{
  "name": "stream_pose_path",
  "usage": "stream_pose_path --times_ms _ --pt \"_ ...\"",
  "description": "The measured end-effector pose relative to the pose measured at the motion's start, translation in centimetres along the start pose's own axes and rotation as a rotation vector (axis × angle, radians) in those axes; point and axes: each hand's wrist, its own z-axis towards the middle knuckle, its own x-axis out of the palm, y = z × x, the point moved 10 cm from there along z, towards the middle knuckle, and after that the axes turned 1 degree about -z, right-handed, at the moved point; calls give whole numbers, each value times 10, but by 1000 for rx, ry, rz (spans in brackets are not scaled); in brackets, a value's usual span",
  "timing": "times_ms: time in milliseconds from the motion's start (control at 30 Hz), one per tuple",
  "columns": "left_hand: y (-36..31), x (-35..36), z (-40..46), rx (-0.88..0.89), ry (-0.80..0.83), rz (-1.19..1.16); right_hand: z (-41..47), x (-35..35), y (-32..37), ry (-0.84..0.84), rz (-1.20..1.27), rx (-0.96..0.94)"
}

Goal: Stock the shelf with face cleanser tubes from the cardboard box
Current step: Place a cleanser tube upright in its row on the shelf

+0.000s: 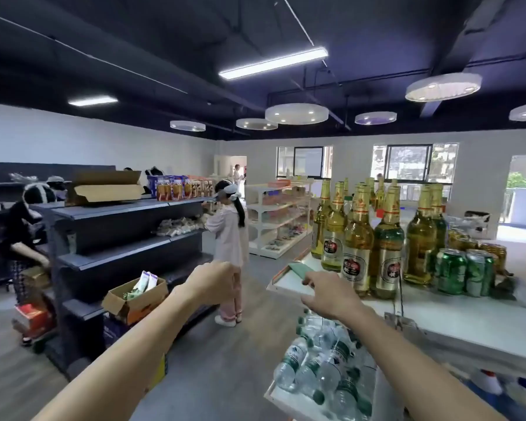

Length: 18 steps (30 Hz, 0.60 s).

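Presently, I am logging: left hand (213, 282) reaching forward, curled, holding nothing visible; right hand (328, 294) extending loosely spread, empty, over the white shelf (468, 317) edge. Cardboard box (135, 300) with tubes (146, 282) sitting left of both hands, on the dark shelf (82, 309).

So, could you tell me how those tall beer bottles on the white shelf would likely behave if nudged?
The beer bottles look like full glass, so probably heavy and breakable. Tall and narrow, they may tip, and standing close together, one could knock over its neighbours. The white shelf looks smooth, so they might slide first.
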Motion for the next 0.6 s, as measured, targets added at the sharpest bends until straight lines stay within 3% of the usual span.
stream_pose_path --times_ms 433,600 --pt "-6 41 86 135 36 -50 77 39 -20 41 -139 129" --pt "-10 58 108 135 64 -53 101 32 -33 -36 -275 164"
